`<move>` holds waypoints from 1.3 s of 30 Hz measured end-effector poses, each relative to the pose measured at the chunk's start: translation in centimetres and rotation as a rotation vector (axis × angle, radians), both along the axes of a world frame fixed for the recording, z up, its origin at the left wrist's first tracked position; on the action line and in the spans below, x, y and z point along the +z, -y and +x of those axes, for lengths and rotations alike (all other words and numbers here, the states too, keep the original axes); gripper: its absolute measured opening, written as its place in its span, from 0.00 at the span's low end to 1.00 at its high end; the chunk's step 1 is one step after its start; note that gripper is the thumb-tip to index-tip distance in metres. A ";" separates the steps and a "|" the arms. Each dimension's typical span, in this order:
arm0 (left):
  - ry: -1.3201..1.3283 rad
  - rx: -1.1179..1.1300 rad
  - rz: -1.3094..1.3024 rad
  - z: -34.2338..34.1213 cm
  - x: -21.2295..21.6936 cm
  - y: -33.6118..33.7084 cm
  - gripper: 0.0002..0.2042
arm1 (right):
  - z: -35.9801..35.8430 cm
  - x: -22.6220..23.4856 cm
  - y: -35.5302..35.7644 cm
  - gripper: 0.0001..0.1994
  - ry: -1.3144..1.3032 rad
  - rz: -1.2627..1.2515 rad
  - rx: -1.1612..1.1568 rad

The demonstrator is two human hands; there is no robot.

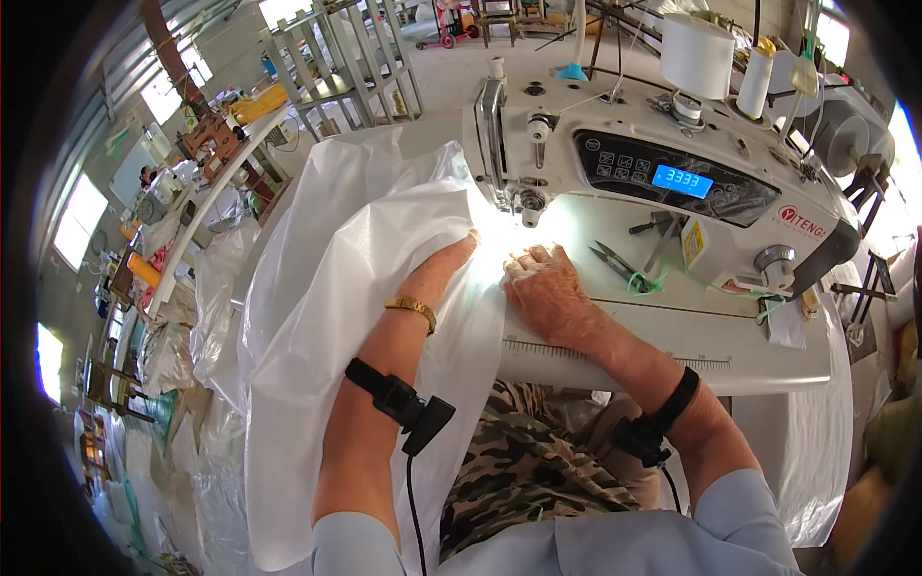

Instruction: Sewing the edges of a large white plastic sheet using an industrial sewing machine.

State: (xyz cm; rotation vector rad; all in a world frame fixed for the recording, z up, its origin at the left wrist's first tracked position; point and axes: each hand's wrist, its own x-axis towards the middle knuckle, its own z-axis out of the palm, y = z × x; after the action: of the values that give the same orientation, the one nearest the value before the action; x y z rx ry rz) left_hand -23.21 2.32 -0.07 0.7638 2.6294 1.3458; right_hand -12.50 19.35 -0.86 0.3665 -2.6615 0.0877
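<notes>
The white sheet (331,254) spreads at about nine o'clock from the right hand (543,288), draping over the edge of the tabletop (759,338) and the left forearm, probably so its bulk hangs clear of the sewing machine (615,134). The left hand (467,247) lies at ten o'clock from the right, against the sheet, seemingly to steady it. The right, fingers bent and low by the lamp's glow, likely guides material there. Dark snips (629,273) rest between two and three o'clock from that hand, presumably for easy reach (a green cord trails from them).

Glare at the right hand's eleven o'clock washes out the needle area and the left fingertips; folds hide more. I cannot tell whether either grip is pinching the sheet or merely pressing.
</notes>
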 end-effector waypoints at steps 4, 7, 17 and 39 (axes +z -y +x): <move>-0.021 -0.004 -0.015 0.0 0.0 -0.4 0.17 | -0.3 -0.3 -0.3 0.15 -0.036 -0.005 0.016; -0.039 -0.011 -0.029 -0.3 0.0 -0.6 0.19 | -0.3 -0.1 -0.4 0.15 -0.026 -0.007 0.022; -0.123 -0.005 -0.107 0.8 0.4 0.0 0.26 | 0.3 1.4 0.0 0.16 0.162 -0.031 0.017; -0.248 0.270 -0.421 -6.1 -0.4 26.3 0.23 | 0.8 0.6 -2.4 0.20 0.189 -0.122 0.039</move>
State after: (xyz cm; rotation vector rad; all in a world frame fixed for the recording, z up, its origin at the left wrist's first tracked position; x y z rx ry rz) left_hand -29.31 -23.99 -0.45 0.5594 3.1491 0.7233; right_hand -11.70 21.76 -0.23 0.3873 -2.8173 0.3093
